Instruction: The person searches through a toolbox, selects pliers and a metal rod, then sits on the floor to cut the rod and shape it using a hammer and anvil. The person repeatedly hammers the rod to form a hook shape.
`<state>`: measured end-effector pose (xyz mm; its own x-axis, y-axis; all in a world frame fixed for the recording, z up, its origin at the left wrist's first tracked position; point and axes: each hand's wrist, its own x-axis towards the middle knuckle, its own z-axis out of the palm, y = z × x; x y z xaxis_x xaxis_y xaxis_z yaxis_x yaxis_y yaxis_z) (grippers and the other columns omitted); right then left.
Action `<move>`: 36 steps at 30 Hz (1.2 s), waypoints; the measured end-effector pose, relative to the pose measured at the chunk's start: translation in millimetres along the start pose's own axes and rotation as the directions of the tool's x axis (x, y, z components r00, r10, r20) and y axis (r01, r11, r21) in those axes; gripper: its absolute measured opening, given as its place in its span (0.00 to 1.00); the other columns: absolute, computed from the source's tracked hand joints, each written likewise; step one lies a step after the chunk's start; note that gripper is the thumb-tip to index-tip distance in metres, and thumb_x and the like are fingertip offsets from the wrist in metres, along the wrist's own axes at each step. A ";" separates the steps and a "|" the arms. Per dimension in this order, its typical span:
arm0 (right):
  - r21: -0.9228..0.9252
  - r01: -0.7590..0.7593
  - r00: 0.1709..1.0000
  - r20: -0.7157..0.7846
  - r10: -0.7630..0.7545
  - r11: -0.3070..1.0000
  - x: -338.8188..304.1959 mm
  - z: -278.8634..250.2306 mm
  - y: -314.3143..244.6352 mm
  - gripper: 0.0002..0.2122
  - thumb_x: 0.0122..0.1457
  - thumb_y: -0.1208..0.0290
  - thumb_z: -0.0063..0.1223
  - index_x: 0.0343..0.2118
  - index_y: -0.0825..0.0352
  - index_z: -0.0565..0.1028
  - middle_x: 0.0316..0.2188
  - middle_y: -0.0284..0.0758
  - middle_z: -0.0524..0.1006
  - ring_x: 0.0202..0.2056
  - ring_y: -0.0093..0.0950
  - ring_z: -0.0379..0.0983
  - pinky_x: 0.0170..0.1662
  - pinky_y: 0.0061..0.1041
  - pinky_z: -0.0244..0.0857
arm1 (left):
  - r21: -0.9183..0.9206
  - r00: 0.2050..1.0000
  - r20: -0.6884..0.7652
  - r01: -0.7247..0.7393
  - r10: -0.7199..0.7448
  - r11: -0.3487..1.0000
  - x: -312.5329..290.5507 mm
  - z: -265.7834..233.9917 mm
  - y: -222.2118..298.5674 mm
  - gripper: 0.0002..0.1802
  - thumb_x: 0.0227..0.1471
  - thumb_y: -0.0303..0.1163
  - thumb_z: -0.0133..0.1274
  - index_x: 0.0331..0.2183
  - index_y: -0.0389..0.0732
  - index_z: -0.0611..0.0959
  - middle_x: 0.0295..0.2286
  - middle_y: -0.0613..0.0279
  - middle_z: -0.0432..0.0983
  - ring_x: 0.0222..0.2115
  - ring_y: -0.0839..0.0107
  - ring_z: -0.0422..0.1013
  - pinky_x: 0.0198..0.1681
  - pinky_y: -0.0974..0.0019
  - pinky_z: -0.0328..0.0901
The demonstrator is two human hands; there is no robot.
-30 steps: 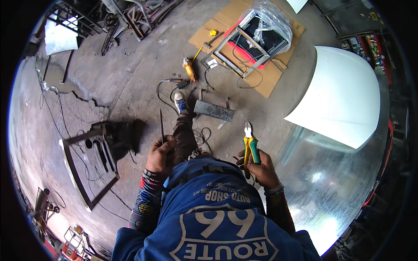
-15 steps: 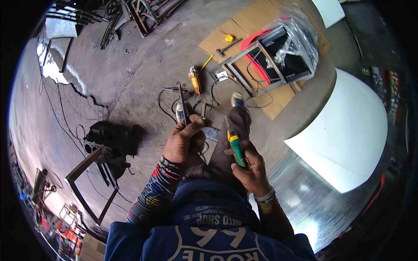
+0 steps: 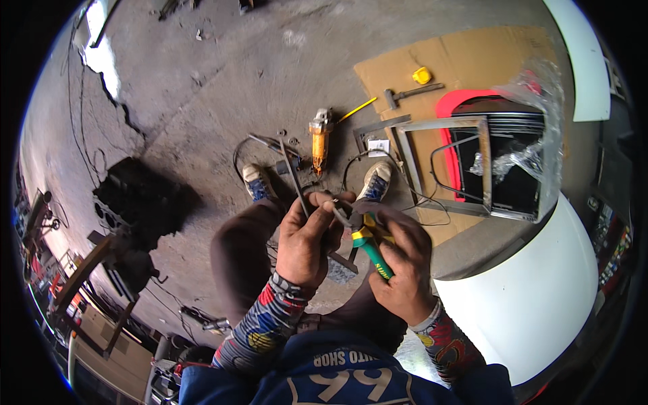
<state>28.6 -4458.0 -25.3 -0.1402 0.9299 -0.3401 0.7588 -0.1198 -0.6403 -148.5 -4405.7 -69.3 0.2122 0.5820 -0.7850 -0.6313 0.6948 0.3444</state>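
Observation:
My left hand is closed round a thin dark metal bar, which slants up and away past the fingers. In my right hand are pliers with green and yellow handles. Their jaws meet my left fingertips, where a small bright bit shows; I cannot make out what it is. Both hands are close together above the floor between my knees. Under them, partly hidden, lies a flat grey metal piece.
Beyond my shoes are an orange angle grinder, a yellow pencil-like stick and cables. Cardboard at the right bears a hammer, a tape measure and a metal frame. A white panel lies near right, a black engine part left.
My right hand has brought the pliers leftward, so their jaws now reach my left fingertips. The whole view has shifted, and my knees show spread apart. The bar stays in my left hand.

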 end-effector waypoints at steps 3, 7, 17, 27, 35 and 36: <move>-0.082 -0.048 0.998 0.024 0.051 0.995 28.6 50.5 28.6 0.19 0.40 0.82 0.55 0.41 0.77 0.77 0.57 0.48 0.71 0.56 0.49 0.67 0.60 0.44 0.59 | -0.011 0.998 0.043 0.050 -0.050 0.999 57.8 -51.3 -20.5 0.01 0.63 0.29 0.51 0.37 0.43 0.76 0.42 0.52 0.81 0.20 0.81 0.64 0.22 0.77 0.59; -0.204 -0.013 0.999 0.048 0.023 0.979 51.7 101.7 57.0 0.19 0.40 0.82 0.55 0.40 0.76 0.77 0.58 0.46 0.70 0.53 0.47 0.68 0.57 0.45 0.61 | -0.197 0.982 0.169 0.123 -0.090 0.973 111.4 -106.1 -42.4 0.05 0.63 0.31 0.53 0.38 0.41 0.76 0.43 0.51 0.80 0.19 0.81 0.65 0.21 0.78 0.59; -0.439 0.118 0.969 -0.145 -0.200 0.890 -24.3 146.1 36.2 0.16 0.40 0.79 0.60 0.36 0.73 0.77 0.56 0.44 0.73 0.50 0.42 0.70 0.51 0.43 0.59 | -0.157 0.895 0.443 0.027 0.046 0.987 71.6 -165.6 -68.8 0.04 0.61 0.28 0.52 0.38 0.40 0.79 0.45 0.46 0.79 0.18 0.80 0.65 0.21 0.76 0.61; -0.518 0.161 0.966 -0.089 -0.241 0.840 -127.9 161.1 2.1 0.09 0.48 0.79 0.58 0.33 0.73 0.73 0.48 0.46 0.71 0.46 0.44 0.69 0.48 0.42 0.64 | -0.056 0.876 0.483 0.022 0.008 0.998 -26.1 -209.5 -99.3 0.04 0.58 0.27 0.57 0.36 0.37 0.82 0.31 0.56 0.79 0.18 0.79 0.66 0.19 0.76 0.57; -0.640 0.208 0.954 -0.035 -0.299 0.740 -159.7 149.4 10.3 0.07 0.51 0.73 0.61 0.31 0.70 0.74 0.47 0.43 0.72 0.41 0.39 0.70 0.41 0.39 0.63 | -0.014 0.864 0.499 0.079 -0.061 0.997 -40.0 -222.9 -124.1 0.06 0.57 0.27 0.59 0.37 0.36 0.84 0.23 0.65 0.75 0.19 0.79 0.66 0.19 0.75 0.56; -0.627 0.222 0.950 -0.032 -0.309 0.747 -162.3 148.4 12.1 0.08 0.51 0.72 0.62 0.30 0.69 0.75 0.47 0.43 0.73 0.41 0.38 0.70 0.40 0.38 0.63 | -0.011 0.862 0.502 0.088 -0.070 0.996 -40.2 -224.1 -126.2 0.06 0.57 0.26 0.59 0.37 0.36 0.84 0.23 0.65 0.75 0.19 0.79 0.66 0.19 0.75 0.56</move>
<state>-33.9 -4661.9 -80.0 -0.3476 0.9319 -0.1035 0.9343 0.3349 -0.1223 -244.5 -4611.5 -196.7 0.6020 0.6649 -0.4421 -0.6185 0.7385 0.2684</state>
